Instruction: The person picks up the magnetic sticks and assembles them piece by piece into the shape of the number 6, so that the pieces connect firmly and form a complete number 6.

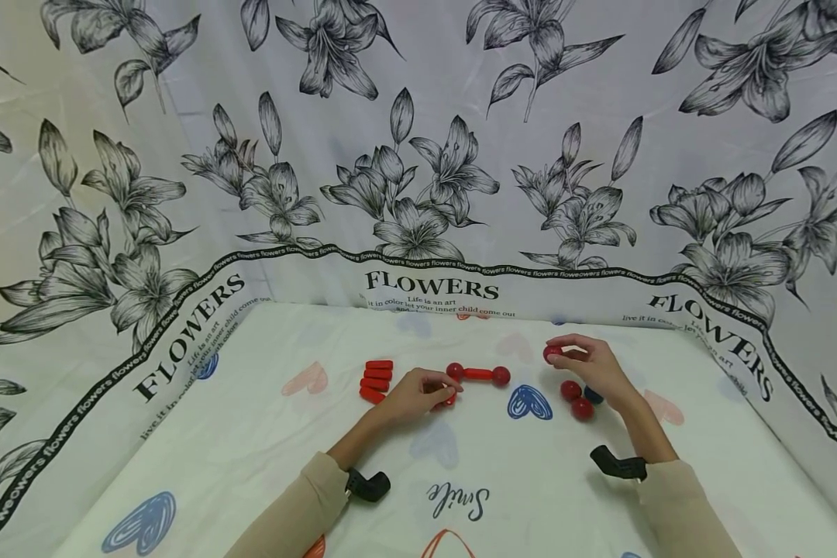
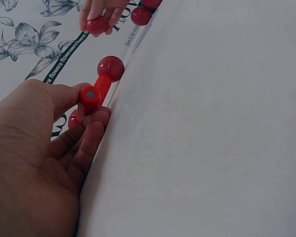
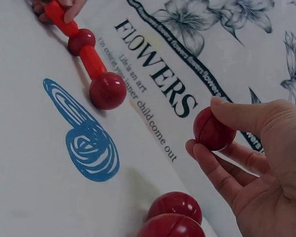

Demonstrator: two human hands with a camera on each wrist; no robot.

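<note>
My left hand (image 1: 413, 397) pinches a red magnetic rod (image 2: 91, 100) between thumb and fingers; a grey metal disc shows at its end. Just beyond it lies a red rod (image 1: 477, 374) joined to a red ball (image 1: 455, 371) at its left end and another ball (image 1: 501, 376) at its right. Whether the held rod touches the left ball is unclear. To the right, my right hand (image 1: 594, 373) holds a single red ball (image 3: 214, 129) between thumb and fingertips, raised over the cloth. Two loose red balls (image 1: 582, 409) lie below that hand.
Several red rods (image 1: 377, 374) lie in a stack left of my left hand. The white cloth (image 1: 251, 434) carries printed hearts and lettering. A flower-printed curtain (image 1: 432, 225) stands behind it. A dark blue patch (image 1: 593, 395) shows partly behind the loose balls.
</note>
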